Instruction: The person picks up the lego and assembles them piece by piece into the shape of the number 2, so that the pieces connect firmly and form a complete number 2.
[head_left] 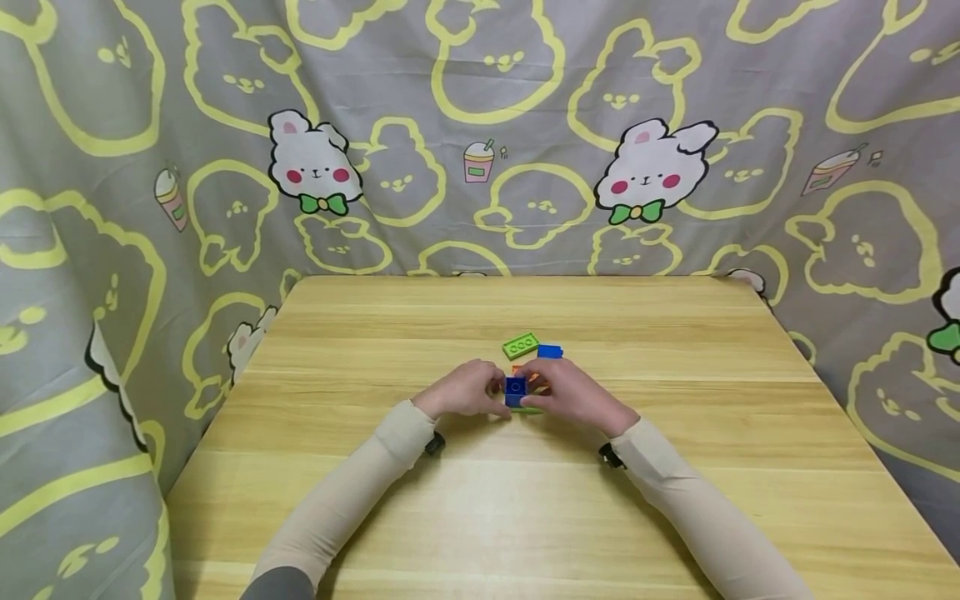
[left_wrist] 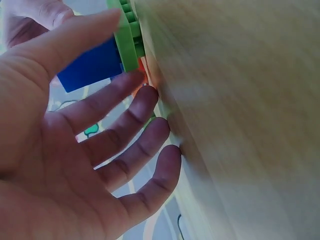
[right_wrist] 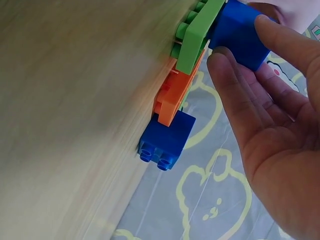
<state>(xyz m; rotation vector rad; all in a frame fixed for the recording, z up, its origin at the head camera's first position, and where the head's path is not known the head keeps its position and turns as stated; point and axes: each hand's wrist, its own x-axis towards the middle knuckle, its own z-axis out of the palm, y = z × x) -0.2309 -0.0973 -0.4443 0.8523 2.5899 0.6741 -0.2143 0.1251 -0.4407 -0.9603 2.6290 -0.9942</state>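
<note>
Between the two hands, a blue toy building brick [head_left: 514, 398] stands hollow side up. It sits on a flat green building brick [right_wrist: 195, 42] whose studs point down at the table. My left hand [head_left: 468, 390] holds the green brick's end between thumb and forefinger, its other fingers spread with tips by the tabletop. From the other side, my right hand [head_left: 576, 395] grips the blue brick with thumb and fingers. Just behind lies a flat orange brick [right_wrist: 177, 92], partly hidden by the right hand in the head view. A second blue brick [right_wrist: 170, 135] lies beyond it.
Another flat green brick [head_left: 521, 346] lies behind the hands, beside the second blue brick. All of this is on a wooden table [head_left: 420, 483]. A grey patterned curtain [head_left: 405, 75] hangs behind the table and along its sides.
</note>
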